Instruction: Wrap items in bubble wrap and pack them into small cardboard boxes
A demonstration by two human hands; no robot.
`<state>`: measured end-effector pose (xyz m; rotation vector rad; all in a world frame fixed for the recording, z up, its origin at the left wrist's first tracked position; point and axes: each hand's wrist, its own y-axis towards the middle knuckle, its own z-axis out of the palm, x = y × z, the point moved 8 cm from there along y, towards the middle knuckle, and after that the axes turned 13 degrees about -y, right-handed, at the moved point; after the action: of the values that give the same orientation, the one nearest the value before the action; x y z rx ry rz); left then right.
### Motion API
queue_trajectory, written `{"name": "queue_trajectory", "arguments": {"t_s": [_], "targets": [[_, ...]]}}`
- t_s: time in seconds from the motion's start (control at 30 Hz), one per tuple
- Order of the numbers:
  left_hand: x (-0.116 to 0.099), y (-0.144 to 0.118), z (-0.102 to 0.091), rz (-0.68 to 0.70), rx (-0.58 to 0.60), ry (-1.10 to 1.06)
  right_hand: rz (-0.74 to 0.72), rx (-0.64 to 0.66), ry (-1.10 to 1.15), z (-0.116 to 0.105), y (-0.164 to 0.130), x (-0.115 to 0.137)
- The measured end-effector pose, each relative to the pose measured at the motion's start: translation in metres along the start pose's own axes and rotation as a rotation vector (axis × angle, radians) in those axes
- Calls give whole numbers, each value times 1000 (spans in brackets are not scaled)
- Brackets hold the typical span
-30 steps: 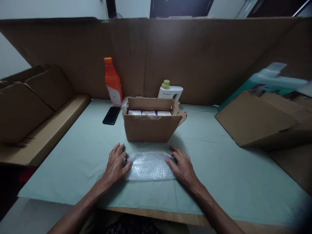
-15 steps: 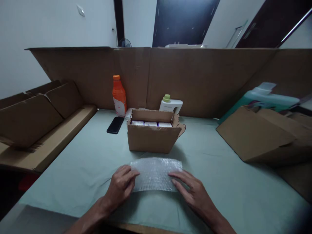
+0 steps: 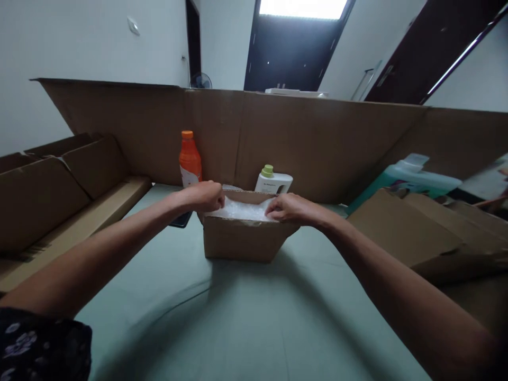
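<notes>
Hands: left hand (image 3: 207, 196) and right hand (image 3: 286, 207), arms outstretched, fingers pinched on bubble wrap (image 3: 243, 210) ends. Wrap lies atop open cardboard box (image 3: 242, 242), long axis left-right.

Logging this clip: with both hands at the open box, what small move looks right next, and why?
Probably press the bubble wrap down flat. The left hand and right hand pinch its ends over the cardboard box, and it seems to sit at rim level rather than tucked in.
</notes>
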<state>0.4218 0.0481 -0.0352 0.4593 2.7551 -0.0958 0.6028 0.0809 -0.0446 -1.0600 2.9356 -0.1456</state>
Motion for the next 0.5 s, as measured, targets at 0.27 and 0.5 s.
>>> {"name": "queue_trajectory", "arguments": {"t_s": [0.27, 0.5], "targets": [[-6, 26, 34, 22, 357, 53, -102, 270, -84, 19, 21, 7], [-9, -39, -31, 177, -229, -46, 81, -60, -249, -44, -39, -6]]}}
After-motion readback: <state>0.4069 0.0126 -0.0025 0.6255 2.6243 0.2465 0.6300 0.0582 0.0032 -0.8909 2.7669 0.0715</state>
